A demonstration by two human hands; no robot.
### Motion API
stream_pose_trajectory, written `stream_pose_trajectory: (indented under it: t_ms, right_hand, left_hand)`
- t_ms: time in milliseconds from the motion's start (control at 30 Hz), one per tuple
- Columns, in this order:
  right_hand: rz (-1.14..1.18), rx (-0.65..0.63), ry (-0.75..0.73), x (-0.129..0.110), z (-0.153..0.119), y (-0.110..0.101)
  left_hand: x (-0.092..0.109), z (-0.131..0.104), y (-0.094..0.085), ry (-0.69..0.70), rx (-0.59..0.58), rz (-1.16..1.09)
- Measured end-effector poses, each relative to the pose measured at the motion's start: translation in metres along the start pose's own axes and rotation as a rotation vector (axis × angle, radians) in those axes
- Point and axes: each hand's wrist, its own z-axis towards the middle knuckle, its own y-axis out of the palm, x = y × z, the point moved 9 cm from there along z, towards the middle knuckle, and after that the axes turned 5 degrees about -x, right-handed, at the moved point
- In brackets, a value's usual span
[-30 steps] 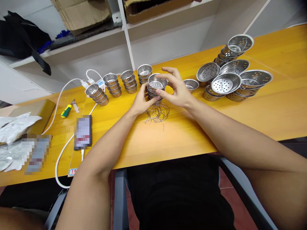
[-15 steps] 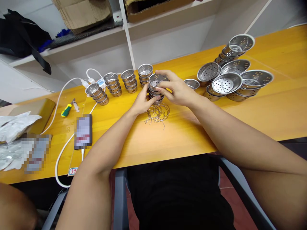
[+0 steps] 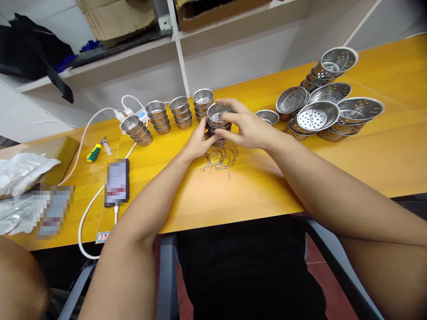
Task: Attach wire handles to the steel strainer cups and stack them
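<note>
Now grasps the top perforated metal cup [image 3: 215,117] by its rim with the right hand [image 3: 248,126], spread wide a second ago, and clasps the stack beneath [image 3: 212,128] with the left hand [image 3: 197,143], just beyond curved wires [image 3: 220,158] on the surface [image 3: 213,200], seemingly steadying it from both sides.

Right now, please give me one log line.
left hand: around metal cup stack; right hand: at its top cup; in front: curved wires
</note>
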Motion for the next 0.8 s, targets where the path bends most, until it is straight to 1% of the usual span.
stream_pose_trajectory:
  t_ms: [67,133,233,300,367,433,533,633,733,800]
  right_hand:
    - [0.007,-0.013,0.003,0.000,-0.003,0.003]
    - [0.005,0.002,0.035,0.008,-0.004,0.006]
    - [-0.045,0.091,0.129,0.031,-0.004,0.005]
    - [-0.111,0.159,0.199,0.048,-0.004,0.001]
    - [-0.177,0.208,0.263,0.062,-0.004,-0.002]
    - [-0.206,0.254,0.330,0.072,-0.007,-0.006]
    - [-0.159,0.309,0.433,0.084,-0.014,-0.008]
    - [-0.095,0.270,0.476,0.091,-0.018,0.003]
    - [-0.089,0.196,0.426,0.087,-0.015,0.014]
    - [-0.102,0.163,0.402,0.081,-0.013,0.015]
  left_hand:
    - [-0.001,-0.002,-0.003,0.002,0.017,0.045]
    - [-0.004,-0.004,-0.009,-0.015,0.058,0.102]
    - [-0.009,-0.009,-0.022,-0.075,0.145,0.176]
    - [-0.008,-0.011,-0.031,-0.116,0.199,0.238]
    - [-0.003,-0.013,-0.036,-0.135,0.220,0.306]
    - [0.007,-0.013,-0.036,-0.129,0.207,0.359]
    - [0.020,-0.013,-0.033,-0.110,0.193,0.399]
    - [0.025,-0.013,-0.032,-0.119,0.196,0.408]
    - [0.026,-0.013,-0.032,-0.135,0.194,0.411]
    - [0.027,-0.013,-0.031,-0.149,0.190,0.412]
